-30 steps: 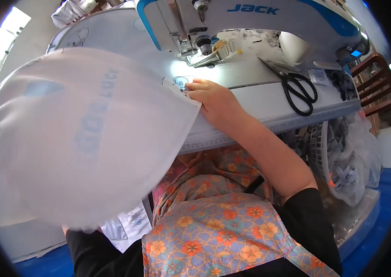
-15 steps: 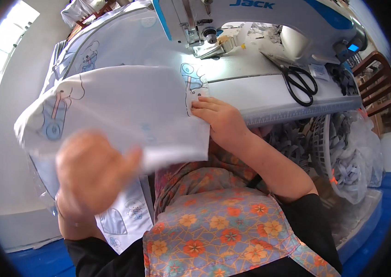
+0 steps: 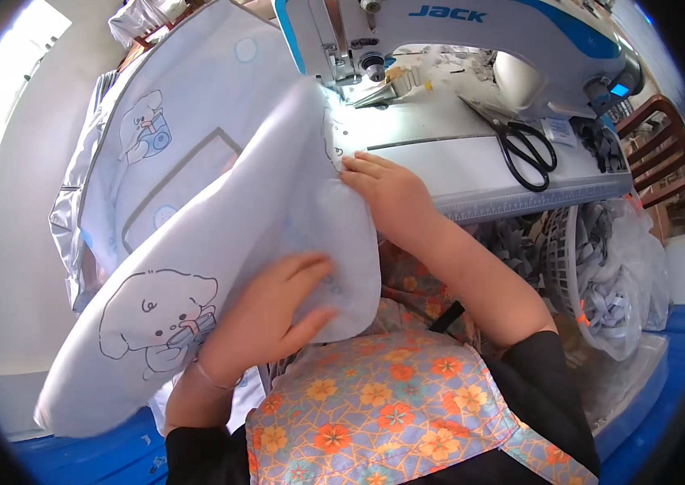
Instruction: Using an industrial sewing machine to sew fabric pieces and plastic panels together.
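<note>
A white cloth (image 3: 173,234) printed with cartoon puppies runs from under the sewing machine's needle area (image 3: 342,89) down over my lap, its left part folded and raised. My right hand (image 3: 391,194) lies on the cloth's right edge just in front of the needle, fingers stretched out flat; its thumb is hidden. Lower down, my left hand (image 3: 274,303) rests against the cloth above my lap, fingers extended and thumb apart, slightly blurred. The needle tip and presser foot are partly covered by the raised fold.
Black-handled scissors (image 3: 524,153) lie on the machine table (image 3: 464,166), right of my right hand. Beyond them is a small dark heap of scraps (image 3: 597,145). A plastic basket (image 3: 566,275) of grey strips stands below the table edge. More printed cloth (image 3: 197,105) with grey trim spreads at left.
My left hand has moved right and down onto the cloth. The cloth's left part has swung toward me, uncovering the trimmed cloth behind it. My right hand has barely shifted.
</note>
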Tool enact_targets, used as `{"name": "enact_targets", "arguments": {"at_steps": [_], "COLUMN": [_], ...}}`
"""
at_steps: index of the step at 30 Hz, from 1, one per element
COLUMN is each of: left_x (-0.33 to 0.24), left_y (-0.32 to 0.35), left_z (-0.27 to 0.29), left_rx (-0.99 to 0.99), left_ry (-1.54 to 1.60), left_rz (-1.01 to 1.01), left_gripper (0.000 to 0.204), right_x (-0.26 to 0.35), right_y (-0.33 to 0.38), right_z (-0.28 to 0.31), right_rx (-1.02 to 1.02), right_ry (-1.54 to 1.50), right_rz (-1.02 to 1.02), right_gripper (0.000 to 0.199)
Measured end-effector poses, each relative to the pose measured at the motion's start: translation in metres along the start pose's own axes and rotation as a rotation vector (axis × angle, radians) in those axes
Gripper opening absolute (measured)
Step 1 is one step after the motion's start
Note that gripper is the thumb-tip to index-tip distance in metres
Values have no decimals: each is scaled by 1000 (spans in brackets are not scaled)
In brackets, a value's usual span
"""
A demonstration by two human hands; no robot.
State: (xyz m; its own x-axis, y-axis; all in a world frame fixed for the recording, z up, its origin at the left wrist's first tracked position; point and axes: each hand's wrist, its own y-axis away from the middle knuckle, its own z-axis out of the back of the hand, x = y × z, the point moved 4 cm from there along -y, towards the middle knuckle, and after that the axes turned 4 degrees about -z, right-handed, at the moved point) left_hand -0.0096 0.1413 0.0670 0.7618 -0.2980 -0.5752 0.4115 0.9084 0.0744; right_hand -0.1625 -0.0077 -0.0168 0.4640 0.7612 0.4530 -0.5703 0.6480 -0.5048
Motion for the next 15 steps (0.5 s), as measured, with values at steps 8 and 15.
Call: {"name": "enact_targets", "arguments": {"at_steps": [8,15], "left_x": [50,86], "left_y": [-112,-86], "left_z": [-23,-14], "left_rx": [-344,-303], "left_ry": [-389,-596], "left_rz": [-78,-21], "left_gripper": [50,50], "right_x": [3,-110], "right_y": [24,246], "right_z": [12,192], "right_rx": [-15,-727], "right_ry": [0,133], "right_rz": [73,-841], "right_gripper": [32,8]}}
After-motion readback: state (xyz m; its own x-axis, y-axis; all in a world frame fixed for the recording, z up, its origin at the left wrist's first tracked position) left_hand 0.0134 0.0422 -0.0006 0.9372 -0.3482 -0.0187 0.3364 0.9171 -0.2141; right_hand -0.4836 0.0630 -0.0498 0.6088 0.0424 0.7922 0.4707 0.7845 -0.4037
